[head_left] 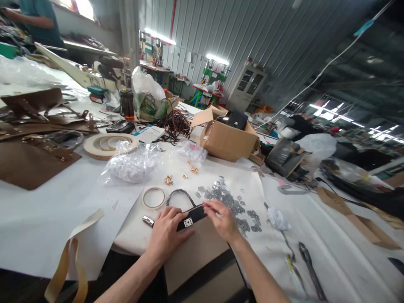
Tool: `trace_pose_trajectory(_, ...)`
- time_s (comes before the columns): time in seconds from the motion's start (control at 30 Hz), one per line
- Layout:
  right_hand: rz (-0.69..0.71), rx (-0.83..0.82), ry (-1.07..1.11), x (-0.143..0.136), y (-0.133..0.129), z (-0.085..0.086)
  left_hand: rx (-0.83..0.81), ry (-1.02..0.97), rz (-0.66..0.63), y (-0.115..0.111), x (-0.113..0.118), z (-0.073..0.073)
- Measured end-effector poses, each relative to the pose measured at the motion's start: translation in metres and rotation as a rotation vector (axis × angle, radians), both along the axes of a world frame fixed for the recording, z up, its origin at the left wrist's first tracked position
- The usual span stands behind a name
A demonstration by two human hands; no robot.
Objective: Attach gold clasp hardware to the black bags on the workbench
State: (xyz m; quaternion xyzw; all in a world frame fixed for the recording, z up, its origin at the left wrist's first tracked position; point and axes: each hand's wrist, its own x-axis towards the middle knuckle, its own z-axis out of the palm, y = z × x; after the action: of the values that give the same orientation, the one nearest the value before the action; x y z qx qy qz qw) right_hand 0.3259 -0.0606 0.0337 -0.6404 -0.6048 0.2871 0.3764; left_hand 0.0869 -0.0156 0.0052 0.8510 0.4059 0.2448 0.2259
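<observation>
In front of me lies a tan bag [195,254] with black bands and a thin black handle [181,191] at its far edge. My left hand [166,230] grips that far edge, fingers over the black band and thumb lying on the near side. A small silver plate with holes [188,222] sits on the band beside my thumb. My right hand [222,219] is at the band's right end, its thumb and fingertips pinched together; what they hold is too small to make out. A silver metal fitting [147,221] shows left of my left hand.
Many loose metal plates [225,198] lie beyond my right hand. Gold-coloured pieces [168,180], a tape roll [153,198] and a plastic bag [132,166] lie farther back. An open cardboard box [227,141] stands behind them. Black-handled tool [311,269] at right.
</observation>
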Motion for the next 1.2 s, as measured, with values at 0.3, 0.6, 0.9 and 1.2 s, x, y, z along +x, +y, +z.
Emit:
trace_pose_trajectory(0.3, -0.512, -0.128, -0.145, 0.144, 0.045, -0.039, 0.003, 0.006, -0.020, 0.002, -0.001, 0.002)
trace_pose_trajectory(0.6, -0.658, -0.289, -0.212, 0.134, 0.082, -0.070, -0.024, 0.025, -0.025, 0.002, -0.001, 0.001)
trace_pose_trajectory(0.9, -0.785, -0.129, 0.150, 0.128, 0.063, -0.066, -0.012, 0.225, -0.135, -0.007, 0.022, 0.039)
trace_pose_trajectory(1.2, -0.632, 0.025, 0.774, 0.057, 0.003, -0.026, -0.219, 0.341, -0.010, -0.001, 0.087, 0.036)
